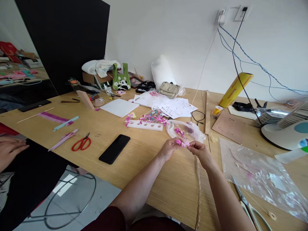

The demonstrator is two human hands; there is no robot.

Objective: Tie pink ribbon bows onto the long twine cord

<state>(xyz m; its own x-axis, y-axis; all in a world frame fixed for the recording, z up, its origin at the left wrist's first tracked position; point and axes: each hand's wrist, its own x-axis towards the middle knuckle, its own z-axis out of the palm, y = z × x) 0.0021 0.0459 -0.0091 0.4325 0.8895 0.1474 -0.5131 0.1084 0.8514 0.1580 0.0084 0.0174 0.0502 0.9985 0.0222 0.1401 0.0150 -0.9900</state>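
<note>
Fingers (175,140) first: left hand (169,149) and right hand (201,154) are both pinching a pink flower piece (184,143), right by a see-through plastic bag (199,134).

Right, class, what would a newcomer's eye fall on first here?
Probably the pink flower piece held between the left hand and right hand, near the centre. Next, the red-handled scissors lying left of the black phone, and the tilted yellow package toward the back right.
</note>
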